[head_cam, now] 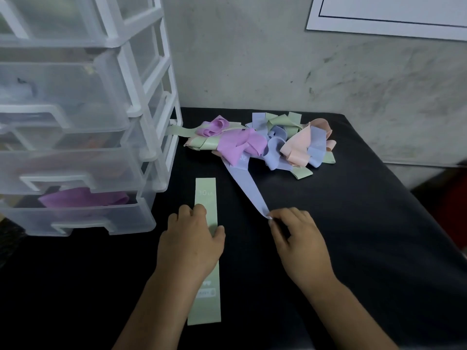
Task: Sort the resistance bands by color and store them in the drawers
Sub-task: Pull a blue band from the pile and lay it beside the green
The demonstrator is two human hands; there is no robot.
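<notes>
A pale green band (206,195) lies flat and straight on the black table, running toward me. My left hand (190,242) rests on its middle with the fingers laid over it. My right hand (298,238) pinches the near end of a blue band (249,186), which stretches back into the tangled pile of bands (265,142) in purple, green, blue and peach. A clear plastic drawer unit (83,137) stands at the left. Its lowest drawer (101,215) holds purple bands (83,198).
The black table (353,236) ends at a grey wall behind the pile and drops off at the right edge. A white sheet (394,13) hangs on the wall at the upper right. The upper drawers stick out toward me in steps.
</notes>
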